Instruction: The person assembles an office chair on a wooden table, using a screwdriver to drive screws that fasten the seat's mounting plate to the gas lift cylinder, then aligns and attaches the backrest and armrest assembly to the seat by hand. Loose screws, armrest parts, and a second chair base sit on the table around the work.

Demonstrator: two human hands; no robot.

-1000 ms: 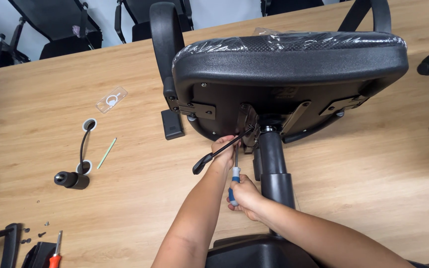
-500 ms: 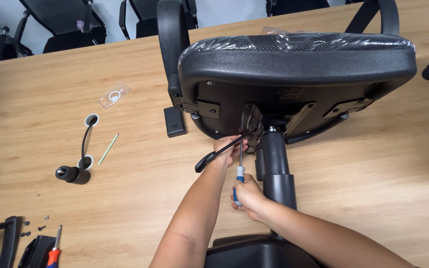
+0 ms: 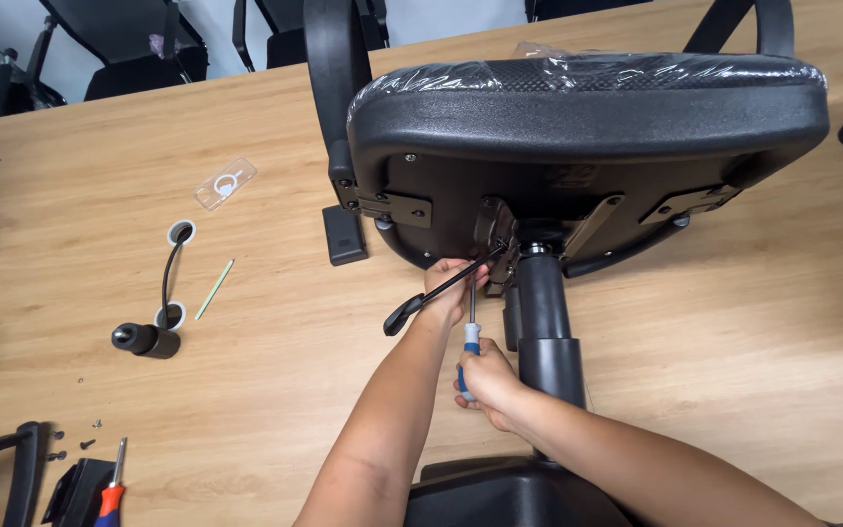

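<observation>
1. The right hand (image 3: 488, 385) is wrapped tight round the blue-and-white handle of a screwdriver (image 3: 469, 337), whose thin metal shaft runs up to the mechanism plate (image 3: 500, 234) under the seat.
2. The left hand (image 3: 449, 283) is up at the shaft's tip, fingers curled close by the plate and touching the black adjustment lever (image 3: 431, 298); whether they pinch the shaft or a screw cannot be told.
3. The office chair (image 3: 587, 107) lies tipped on the wooden table, near its far edge, with its gas column (image 3: 543, 322) pointing back toward the person.
4. Risk, as I judge it: the tip could slip out of the screw head if the shaft leans, since the lever crowds the spot; a slip would jab the left fingers.
5. The seat shell is hard matt black plastic, its cushion wrapped in glossy film; the brackets are dull stamped metal.
6. Toward the table's left edge lie a black knob (image 3: 145, 340), white rings, a green stick (image 3: 215, 289), and a red-handled screwdriver (image 3: 110, 493) at the near corner.
</observation>
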